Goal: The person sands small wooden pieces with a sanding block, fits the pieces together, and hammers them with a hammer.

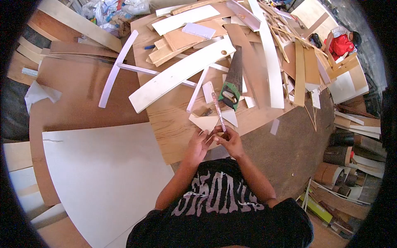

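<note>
My left hand (199, 144) is closed on a pale triangular wood offcut (204, 122) at the near edge of the plywood table. Beside it, my right hand (230, 142) is closed around the lower end of a long thin strip (218, 109) with a mottled white and reddish pattern; its exact kind is unclear. The fingertips of both hands nearly meet. Just beyond lies a handsaw (234, 78) with a green and black handle, its blade pointing away. A second light triangular offcut (230, 118) rests right of the strip. A small dark metal object (206, 112) lies behind the held offcut.
A long white board with a hole (182, 72) crosses the plywood table (165, 136). Offcuts and boards (186, 39) are heaped at the back. A large white sheet (103, 177) lies to the left. Another person in red (341, 45) sits at far right, near stacked wood.
</note>
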The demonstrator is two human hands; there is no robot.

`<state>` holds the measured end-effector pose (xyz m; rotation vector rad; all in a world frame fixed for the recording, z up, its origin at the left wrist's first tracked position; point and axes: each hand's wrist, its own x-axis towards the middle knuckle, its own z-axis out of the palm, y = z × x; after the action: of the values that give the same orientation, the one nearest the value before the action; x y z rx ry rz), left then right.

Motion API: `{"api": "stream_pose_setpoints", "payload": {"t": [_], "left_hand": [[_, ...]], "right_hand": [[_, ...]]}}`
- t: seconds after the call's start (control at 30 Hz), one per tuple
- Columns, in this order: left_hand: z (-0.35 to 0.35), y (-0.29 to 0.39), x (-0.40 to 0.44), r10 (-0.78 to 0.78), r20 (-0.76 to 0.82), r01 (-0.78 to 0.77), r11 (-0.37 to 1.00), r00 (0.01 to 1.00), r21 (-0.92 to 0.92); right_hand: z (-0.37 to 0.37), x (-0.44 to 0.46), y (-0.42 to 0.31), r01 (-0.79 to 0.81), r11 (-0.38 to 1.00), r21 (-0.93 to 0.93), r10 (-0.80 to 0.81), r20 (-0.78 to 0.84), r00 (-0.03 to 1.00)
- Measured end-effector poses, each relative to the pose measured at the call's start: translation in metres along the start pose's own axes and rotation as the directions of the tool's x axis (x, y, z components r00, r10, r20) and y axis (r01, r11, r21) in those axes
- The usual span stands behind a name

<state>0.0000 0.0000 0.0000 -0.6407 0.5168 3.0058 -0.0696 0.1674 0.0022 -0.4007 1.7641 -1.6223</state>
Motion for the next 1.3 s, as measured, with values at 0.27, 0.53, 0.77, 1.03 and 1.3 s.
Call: {"api": "stream_pose_setpoints", "payload": {"t": [0.27,0.53,0.77,1.03,1.3], "left_hand": [[0.004,-0.007,0.038,0.172,-0.065,-0.134,0.911,0.983,0.391],[-0.027,0.013,0.13,0.649,0.118,-0.266,0.135,0.752,0.954],[-0.036,0.068,0.192,0.657,0.413,-0.191,-0.384,0.631,0.903],[-0.039,0.062,0.204,0.65,0.307,-0.174,-0.262,0.695,0.949],[-0.035,0.061,0.198,0.641,0.263,-0.081,-0.299,0.721,0.951]], "right_hand": [[0.003,0.044,0.001,0.163,0.976,0.141,-0.09,-0.421,0.903],[-0.077,0.128,-0.024,0.23,0.948,-0.22,-0.309,-0.467,0.828],[-0.076,0.199,-0.007,0.185,0.829,-0.528,-0.433,-0.396,0.81],[-0.079,0.2,-0.006,0.023,0.747,-0.665,-0.363,-0.379,0.851],[-0.086,0.182,-0.007,0.066,0.64,-0.765,-0.432,-0.288,0.855]]}}
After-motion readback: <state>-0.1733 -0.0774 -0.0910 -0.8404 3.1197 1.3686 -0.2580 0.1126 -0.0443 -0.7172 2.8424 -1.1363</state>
